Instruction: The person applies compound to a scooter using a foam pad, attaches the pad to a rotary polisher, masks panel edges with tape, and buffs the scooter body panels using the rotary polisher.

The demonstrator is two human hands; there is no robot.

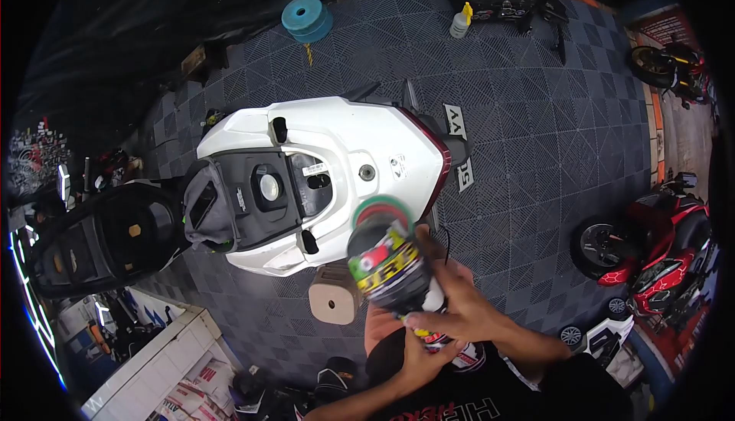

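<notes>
A stickered power polisher [387, 264], blurred in part, is held over the rear of a white scooter body [325, 126]. Its round green and red pad [383, 210] is at the panel near the tail; whether it touches cannot be made out. My right hand [455, 306] wraps round the polisher's body from the right. Lower down, my left hand [427, 356] has its fingers closed round the tool's back end. The scooter's seat [107, 233] is swung open to the left, and a grey cloth or bag [210, 207] lies at the edge of the storage well.
A beige stool [334, 298] stands close below the scooter. Beyond it are a blue round stool [305, 19] and a spray bottle [460, 23]. A red motorcycle [651, 252] is at the right, and a tiled counter [149, 360] at the lower left.
</notes>
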